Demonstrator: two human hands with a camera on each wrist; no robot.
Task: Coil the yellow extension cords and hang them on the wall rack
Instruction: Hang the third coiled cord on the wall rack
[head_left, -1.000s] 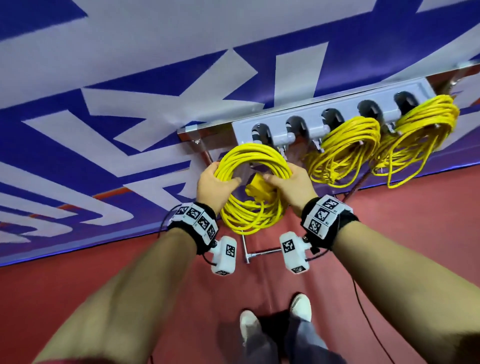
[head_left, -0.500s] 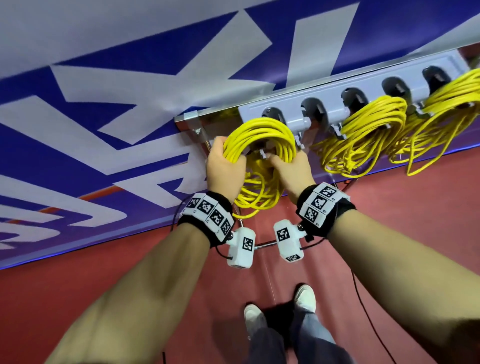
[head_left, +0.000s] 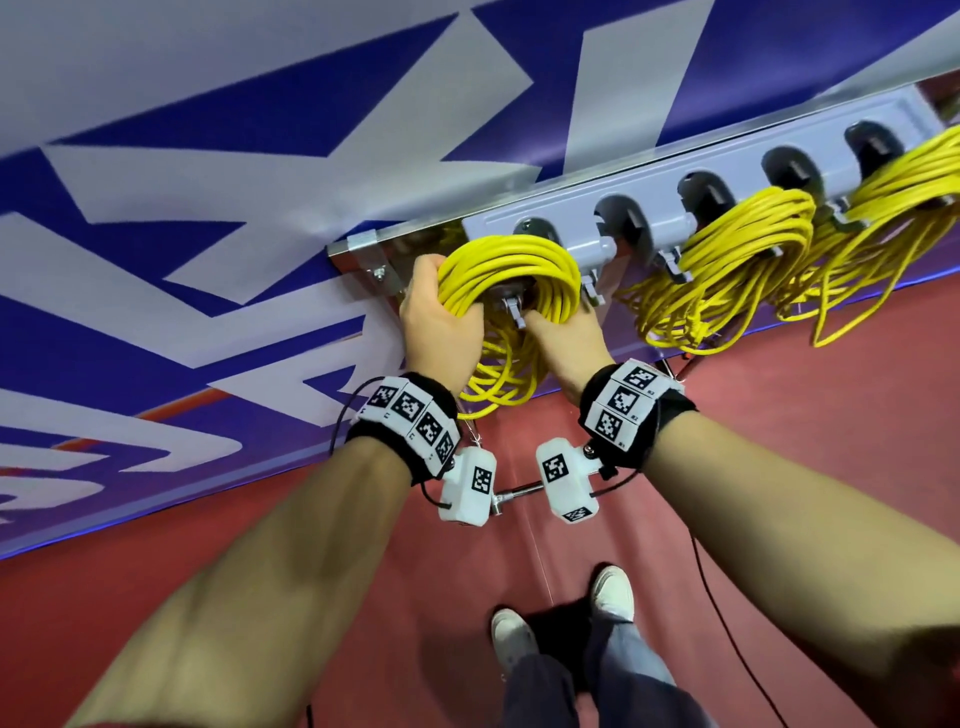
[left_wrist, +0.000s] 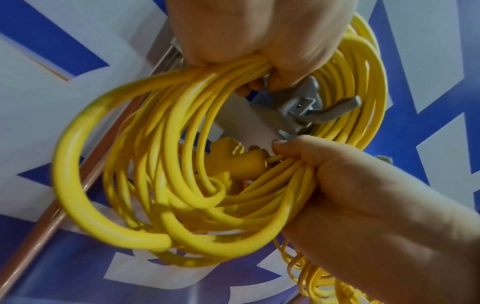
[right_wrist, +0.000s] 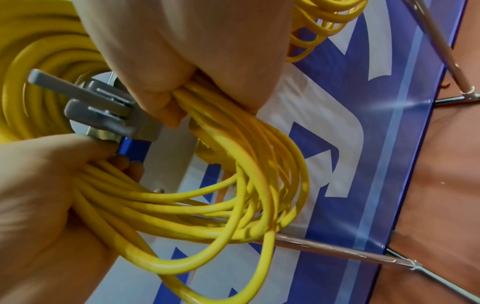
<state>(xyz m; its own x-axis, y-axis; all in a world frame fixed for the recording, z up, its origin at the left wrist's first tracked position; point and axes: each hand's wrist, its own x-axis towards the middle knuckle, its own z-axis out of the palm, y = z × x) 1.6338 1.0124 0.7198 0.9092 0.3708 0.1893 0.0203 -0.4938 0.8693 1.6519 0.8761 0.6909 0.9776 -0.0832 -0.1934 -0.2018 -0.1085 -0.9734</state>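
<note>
A coiled yellow extension cord (head_left: 511, 265) is held up against the grey wall rack (head_left: 670, 213), its top loops draped over the leftmost hook (head_left: 513, 307). My left hand (head_left: 441, 322) grips the coil's left side and my right hand (head_left: 566, 338) grips its right side. In the left wrist view the grey hook (left_wrist: 306, 102) pokes through the coil (left_wrist: 155, 168), and the yellow plug (left_wrist: 233, 162) hangs inside the loops. The right wrist view shows the same hook (right_wrist: 98, 102) between both hands, with loops (right_wrist: 246, 195) sagging below.
Two more yellow coils (head_left: 727, 260) (head_left: 909, 192) hang on hooks to the right; one hook (head_left: 626, 223) between them and mine is bare. Behind is a blue and white banner (head_left: 208, 208) on metal stand tubes (right_wrist: 337, 250). My shoes (head_left: 613, 592) stand on red floor.
Both hands lifted the coil up and toward the rack. Its top loops, earlier below the rack, now sit over the leftmost hook. The grips are unchanged.
</note>
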